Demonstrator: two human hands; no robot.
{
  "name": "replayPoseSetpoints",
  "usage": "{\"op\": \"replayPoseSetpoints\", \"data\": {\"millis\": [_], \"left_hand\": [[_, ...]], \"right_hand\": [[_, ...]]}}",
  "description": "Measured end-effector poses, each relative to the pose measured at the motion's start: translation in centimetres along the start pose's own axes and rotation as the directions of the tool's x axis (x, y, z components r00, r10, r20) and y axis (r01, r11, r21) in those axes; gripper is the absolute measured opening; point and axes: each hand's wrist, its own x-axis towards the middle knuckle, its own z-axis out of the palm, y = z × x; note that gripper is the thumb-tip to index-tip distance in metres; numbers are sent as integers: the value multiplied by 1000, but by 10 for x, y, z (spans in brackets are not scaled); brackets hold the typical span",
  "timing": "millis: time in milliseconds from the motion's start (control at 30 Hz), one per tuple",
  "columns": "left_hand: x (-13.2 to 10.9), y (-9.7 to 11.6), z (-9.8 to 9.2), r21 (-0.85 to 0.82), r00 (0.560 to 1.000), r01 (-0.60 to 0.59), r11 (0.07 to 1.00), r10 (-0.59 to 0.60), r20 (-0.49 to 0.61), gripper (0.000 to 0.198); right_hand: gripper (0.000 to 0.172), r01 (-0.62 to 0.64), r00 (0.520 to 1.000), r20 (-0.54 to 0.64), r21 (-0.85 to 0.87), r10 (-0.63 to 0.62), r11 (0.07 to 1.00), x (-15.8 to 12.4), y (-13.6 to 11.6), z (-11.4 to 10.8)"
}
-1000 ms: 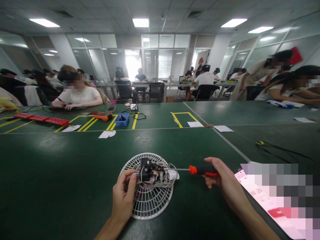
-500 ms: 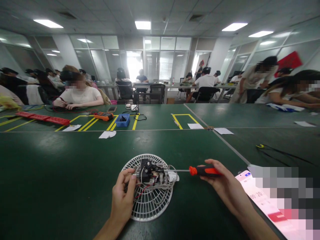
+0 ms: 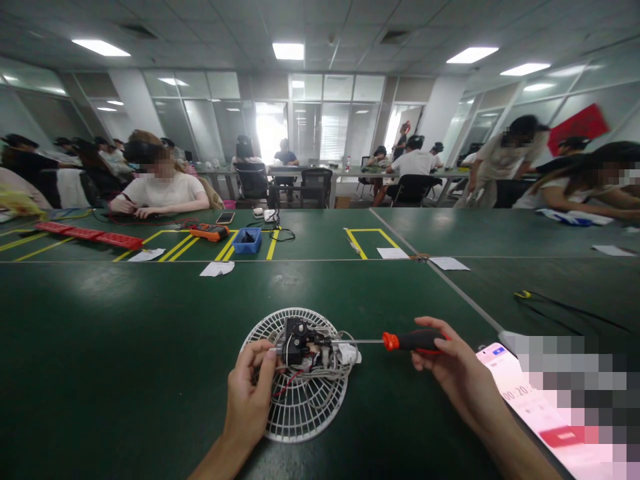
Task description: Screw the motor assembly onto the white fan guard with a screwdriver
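Note:
My left hand (image 3: 253, 383) pinches the left end of a black fan motor assembly (image 3: 296, 343), thumb and fingers closed around its shaft side. Beneath it lies a round white fan grille (image 3: 293, 427), flat on the green table. Red and grey wires (image 3: 325, 375) trail from the assembly across the grille. My right hand (image 3: 450, 360) is wrapped around a red and black screwdriver (image 3: 413, 341), held level. Its long shank points left, and the tip reaches the right side of the assembly; exactly where it touches is hidden among the parts.
A lit phone (image 3: 540, 407) lies on the right beside my forearm. Farther back are a blue bin (image 3: 247, 241), an orange multimeter (image 3: 210, 232), red trays (image 3: 90, 235) and papers (image 3: 217, 269). A person (image 3: 160, 187) sits across the table.
The screwdriver's handle has turned slightly and my right fingers have shifted on it. My left hand keeps its hold on the motor assembly. The whole view has drifted a little.

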Motion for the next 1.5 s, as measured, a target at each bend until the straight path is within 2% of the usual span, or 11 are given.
{"op": "replayPoseSetpoints", "data": {"millis": [133, 467, 800, 1000, 1133, 1367, 1500], "left_hand": [[-1, -2, -1, 6, 1000, -5, 1000, 5, 1, 35], [0, -4, -1, 36, 1000, -16, 999, 16, 3, 37], [0, -7, -1, 17, 1000, 7, 1000, -7, 3, 39], [0, -6, 0, 17, 1000, -8, 1000, 8, -1, 39], [0, -7, 2, 6, 1000, 1, 1000, -1, 5, 38], [-1, -6, 1, -12, 1000, 14, 1000, -14, 2, 40], [0, -6, 1, 3, 1000, 13, 1000, -13, 5, 41]], "right_hand": [[30, -12, 1000, 2, 88, 12, 996, -1, 0, 1], [47, -41, 994, -91, 133, 53, 990, -1, -2, 6], [64, -18, 999, -41, 123, 23, 992, 2, 6, -3], [54, 19, 999, -47, 41, -17, 999, 0, 5, -2], [41, 22, 996, -85, -22, -24, 1000, 0, 6, 2], [61, 12, 992, -118, -253, -43, 967, 5, 13, 3], [65, -4, 991, -129, -230, -26, 973, 9, 17, -1]]}}
